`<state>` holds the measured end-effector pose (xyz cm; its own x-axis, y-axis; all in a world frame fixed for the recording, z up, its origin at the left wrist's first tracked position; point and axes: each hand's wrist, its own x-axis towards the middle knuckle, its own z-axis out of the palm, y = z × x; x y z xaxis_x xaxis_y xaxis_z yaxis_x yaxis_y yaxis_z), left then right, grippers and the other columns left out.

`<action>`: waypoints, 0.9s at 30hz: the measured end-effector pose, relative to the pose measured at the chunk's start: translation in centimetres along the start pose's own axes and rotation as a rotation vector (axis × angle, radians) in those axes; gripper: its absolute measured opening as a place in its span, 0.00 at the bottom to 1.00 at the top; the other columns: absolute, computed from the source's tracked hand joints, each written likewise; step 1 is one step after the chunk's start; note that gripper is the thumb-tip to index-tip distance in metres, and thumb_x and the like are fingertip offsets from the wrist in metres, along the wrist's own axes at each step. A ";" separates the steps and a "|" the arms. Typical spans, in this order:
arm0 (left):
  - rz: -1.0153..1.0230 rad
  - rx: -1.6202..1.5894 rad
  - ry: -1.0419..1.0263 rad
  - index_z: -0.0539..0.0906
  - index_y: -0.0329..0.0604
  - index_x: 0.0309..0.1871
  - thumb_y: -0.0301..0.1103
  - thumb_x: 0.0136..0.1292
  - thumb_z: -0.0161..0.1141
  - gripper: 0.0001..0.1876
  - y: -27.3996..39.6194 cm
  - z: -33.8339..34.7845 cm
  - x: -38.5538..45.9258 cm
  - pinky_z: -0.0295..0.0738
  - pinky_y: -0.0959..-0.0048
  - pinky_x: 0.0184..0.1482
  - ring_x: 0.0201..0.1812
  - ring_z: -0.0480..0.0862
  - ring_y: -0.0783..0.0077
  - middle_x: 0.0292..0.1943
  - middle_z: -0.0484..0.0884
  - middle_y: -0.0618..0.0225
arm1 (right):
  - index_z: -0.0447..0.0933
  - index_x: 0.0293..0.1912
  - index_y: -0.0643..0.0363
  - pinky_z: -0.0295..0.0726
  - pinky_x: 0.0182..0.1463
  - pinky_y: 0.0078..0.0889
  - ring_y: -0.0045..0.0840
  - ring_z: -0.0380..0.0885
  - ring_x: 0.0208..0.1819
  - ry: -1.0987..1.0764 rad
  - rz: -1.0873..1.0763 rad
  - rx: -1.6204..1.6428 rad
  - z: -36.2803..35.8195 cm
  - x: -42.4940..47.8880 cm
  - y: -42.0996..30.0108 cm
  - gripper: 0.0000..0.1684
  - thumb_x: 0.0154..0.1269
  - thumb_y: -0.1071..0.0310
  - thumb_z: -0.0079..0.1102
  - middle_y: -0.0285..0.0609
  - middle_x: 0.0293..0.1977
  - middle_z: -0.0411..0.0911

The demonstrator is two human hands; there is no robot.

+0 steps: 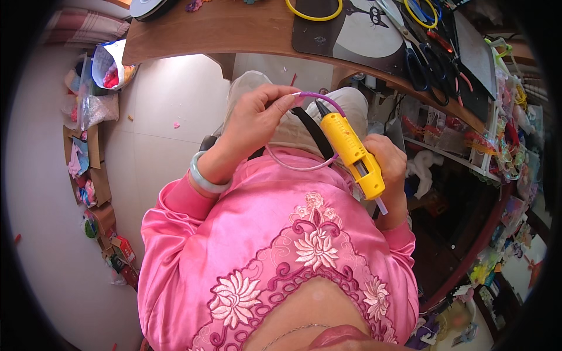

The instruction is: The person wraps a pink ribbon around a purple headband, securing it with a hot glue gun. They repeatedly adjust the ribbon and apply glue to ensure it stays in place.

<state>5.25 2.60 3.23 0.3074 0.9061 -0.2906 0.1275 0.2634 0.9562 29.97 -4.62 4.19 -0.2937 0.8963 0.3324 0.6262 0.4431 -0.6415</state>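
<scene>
Over my lap, my left hand [263,109] pinches a thin hoop [303,168] between thumb and fingertips. Purple wrapping covers part of the hoop's upper right, while its lower part looks pale pink. My right hand [386,160] grips a yellow hot glue gun [351,151] with a clear glue stick [381,205] projecting from its rear. The gun's dark nozzle points up and left, close to the hoop's wrapped part; whether they touch cannot be told. A black strap [314,129] lies behind the hoop.
A wooden table [197,35] curves ahead, holding a dark mat [307,41], scissors [417,63], pink-handled pliers [461,87] and a yellow ring [314,18]. A white bag [115,66] stands left. Shelves with craft supplies line the right.
</scene>
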 end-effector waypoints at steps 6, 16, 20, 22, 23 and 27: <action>0.079 0.171 0.042 0.82 0.34 0.44 0.29 0.66 0.55 0.10 0.5 -0.6 0.3 0.70 0.80 0.39 0.36 0.77 0.76 0.33 0.80 0.66 | 0.76 0.41 0.67 0.78 0.40 0.29 0.32 0.80 0.34 0.226 0.029 0.111 -4.3 -1.8 2.5 0.20 0.53 0.63 0.68 0.46 0.33 0.80; 0.185 0.203 0.040 0.82 0.34 0.43 0.27 0.65 0.55 0.08 0.6 -0.3 -0.6 0.69 0.78 0.38 0.34 0.76 0.73 0.30 0.77 0.65 | 0.74 0.51 0.59 0.74 0.52 0.42 0.42 0.73 0.52 0.529 0.624 -0.770 -12.3 6.7 16.0 0.26 0.52 0.59 0.64 0.49 0.50 0.74; 0.267 0.233 0.046 0.82 0.34 0.43 0.27 0.65 0.55 0.08 0.2 -0.5 -0.8 0.68 0.77 0.36 0.33 0.75 0.73 0.30 0.76 0.65 | 0.74 0.50 0.61 0.74 0.54 0.44 0.45 0.73 0.52 0.470 0.769 -0.961 -13.4 8.1 17.8 0.29 0.52 0.53 0.62 0.52 0.50 0.74; 0.269 0.269 0.042 0.81 0.32 0.43 0.27 0.65 0.55 0.09 0.2 -0.7 -0.7 0.69 0.78 0.39 0.34 0.75 0.75 0.32 0.77 0.66 | 0.75 0.48 0.63 0.73 0.54 0.45 0.47 0.72 0.52 0.425 0.787 -0.979 -13.0 8.1 18.6 0.30 0.52 0.50 0.60 0.55 0.49 0.75; 0.266 0.290 0.042 0.81 0.31 0.44 0.27 0.66 0.55 0.09 0.2 -0.8 -0.7 0.69 0.79 0.40 0.35 0.75 0.77 0.33 0.78 0.66 | 0.75 0.46 0.64 0.73 0.54 0.45 0.48 0.72 0.52 0.391 0.803 -0.970 -12.9 8.3 18.3 0.30 0.52 0.48 0.59 0.56 0.47 0.75; 0.201 0.264 0.038 0.82 0.32 0.43 0.27 0.66 0.55 0.09 0.1 -0.8 -0.6 0.69 0.80 0.40 0.36 0.76 0.78 0.33 0.78 0.67 | 0.75 0.49 0.65 0.70 0.57 0.45 0.47 0.70 0.54 0.422 0.865 -0.878 -13.3 7.0 19.3 0.36 0.51 0.44 0.60 0.59 0.46 0.77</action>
<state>4.28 2.34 3.55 0.3162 0.9444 -0.0904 0.3092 -0.0125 0.9509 49.60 9.92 3.39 0.5878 0.7364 0.3349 0.8045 -0.5759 -0.1457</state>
